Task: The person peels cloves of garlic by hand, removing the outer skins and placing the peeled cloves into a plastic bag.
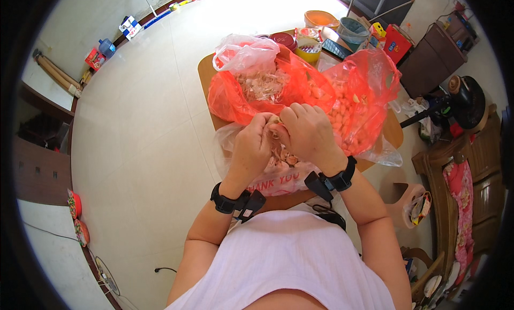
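My left hand (pixel 252 143) and my right hand (pixel 308 127) meet over the table, pinching a small piece of garlic (pixel 275 120) between thumbs and fingers. Most of the piece is hidden by my fingers. Below them a translucent plastic bag (pixel 277 184) with red print lies open, holding unpeeled garlic cloves (pixel 284 157). Just beyond my hands, a red plastic bag (pixel 225 99) contains a heap of papery garlic skins (pixel 263 85). To the right of my right hand, another red bag (pixel 379 75) is full of what look like peeled garlic cloves (pixel 347 111).
The wooden table (pixel 207 71) also carries a yellow tub (pixel 308 51), a dark red lid (pixel 283 40), a smartphone (pixel 336 49) and a grey bucket-like container (pixel 353 30) at its far side. A black fan (pixel 466 103) and a wooden bench (pixel 425 189) stand to the right.
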